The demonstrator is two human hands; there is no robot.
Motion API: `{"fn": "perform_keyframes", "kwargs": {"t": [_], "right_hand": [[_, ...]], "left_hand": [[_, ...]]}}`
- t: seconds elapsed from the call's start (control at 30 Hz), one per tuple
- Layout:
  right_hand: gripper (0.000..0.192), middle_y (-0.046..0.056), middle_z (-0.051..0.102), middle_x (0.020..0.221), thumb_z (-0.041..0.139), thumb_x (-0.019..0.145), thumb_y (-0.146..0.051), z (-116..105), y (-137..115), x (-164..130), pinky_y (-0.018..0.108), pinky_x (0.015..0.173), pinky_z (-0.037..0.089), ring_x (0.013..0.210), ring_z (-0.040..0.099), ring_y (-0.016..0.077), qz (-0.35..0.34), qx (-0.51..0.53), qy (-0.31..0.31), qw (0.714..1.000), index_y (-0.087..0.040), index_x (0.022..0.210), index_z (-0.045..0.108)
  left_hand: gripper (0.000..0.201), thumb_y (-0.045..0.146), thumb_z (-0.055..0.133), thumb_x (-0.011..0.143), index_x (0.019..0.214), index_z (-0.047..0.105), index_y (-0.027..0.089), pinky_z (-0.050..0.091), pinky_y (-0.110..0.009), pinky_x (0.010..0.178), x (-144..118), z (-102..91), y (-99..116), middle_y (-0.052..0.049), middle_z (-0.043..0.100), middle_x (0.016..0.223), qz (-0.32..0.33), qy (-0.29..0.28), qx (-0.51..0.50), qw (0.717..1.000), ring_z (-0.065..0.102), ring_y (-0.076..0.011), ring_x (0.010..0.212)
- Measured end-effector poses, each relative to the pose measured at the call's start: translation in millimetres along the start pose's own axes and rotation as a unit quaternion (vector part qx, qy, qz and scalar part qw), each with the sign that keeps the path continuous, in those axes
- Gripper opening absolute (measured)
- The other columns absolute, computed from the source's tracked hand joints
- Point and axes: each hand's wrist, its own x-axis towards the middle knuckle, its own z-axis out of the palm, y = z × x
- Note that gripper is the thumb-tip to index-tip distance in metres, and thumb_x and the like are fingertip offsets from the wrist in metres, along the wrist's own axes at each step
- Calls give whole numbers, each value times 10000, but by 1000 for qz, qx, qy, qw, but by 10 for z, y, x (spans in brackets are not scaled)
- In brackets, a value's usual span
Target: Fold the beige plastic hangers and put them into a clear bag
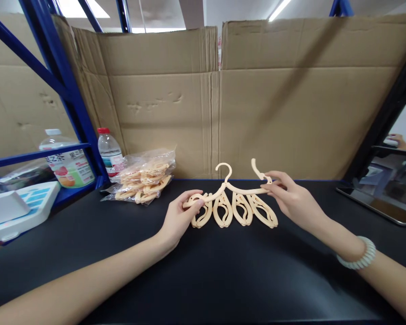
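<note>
Two bare hands are pinching one cream plastic hanger with four looped clips: left hand and right hand fingers clamped on its ends, near the black counter's far edge.

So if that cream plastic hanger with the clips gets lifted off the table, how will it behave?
The hanger looks like thin moulded plastic, so probably light and fairly stiff. Its four hanging clips seem separately attached, so they would likely swing. Both the left hand and right hand pinch its ends.

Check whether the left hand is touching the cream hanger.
Touching. The head view shows the left hand with fingers curled over the cream hanger at its left end.
</note>
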Motion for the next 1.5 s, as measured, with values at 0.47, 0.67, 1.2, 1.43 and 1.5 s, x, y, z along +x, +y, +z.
{"fn": "perform_keyframes", "kwargs": {"t": [0.47, 0.67, 1.2, 1.43, 1.5], "right_hand": [[207, 65, 701, 965, 701, 754, -342, 20, 23, 52, 318, 830, 512, 881, 632, 187, 288, 496, 12, 819, -208, 912, 700], [252, 41, 643, 789, 758, 657, -301, 26, -93, 55, 278, 656, 487, 706, 585, 142, 355, 612, 6, 707, -183, 859, 663], [317, 41, 687, 766, 711, 760, -411, 91, -619, -3, 265, 594, 447, 559, 530, 95, 256, 646, -261, 670, -158, 883, 565], [299, 52, 701, 726, 689, 777, -394, 41, -683, -2, 234, 523, 415, 500, 486, 79, 280, 601, -224, 715, -144, 905, 587], [302, 51, 700, 730, 681, 787, -396, 33, -695, -4, 234, 521, 420, 503, 491, 81, 273, 606, -218, 715, -147, 931, 587]], "left_hand": [[408, 317, 756, 708, 1061, 615, 169, 469, -212, 687, 7, -6, 19, 12, 616, 809, -2, 6, -88, 996, 550, -89, 678], [222, 262, 749, 706, 773, 578, 137, 437, -201, 638, -57, 54, 66, 8, 598, 723, -14, -56, -100, 993, 546, -92, 666], [201, 306, 676, 796, 811, 558, 144, 444, -220, 641, -236, 227, 148, 16, 568, 707, 10, -142, -74, 987, 517, -88, 644], [203, 308, 667, 805, 903, 592, 147, 477, -291, 763, -296, 259, 195, -46, 616, 875, 23, -166, -31, 985, 581, -157, 829], [210, 310, 664, 805, 920, 587, 152, 485, -306, 780, -300, 267, 200, -52, 619, 913, 19, -169, -35, 985, 595, -169, 856]]}}
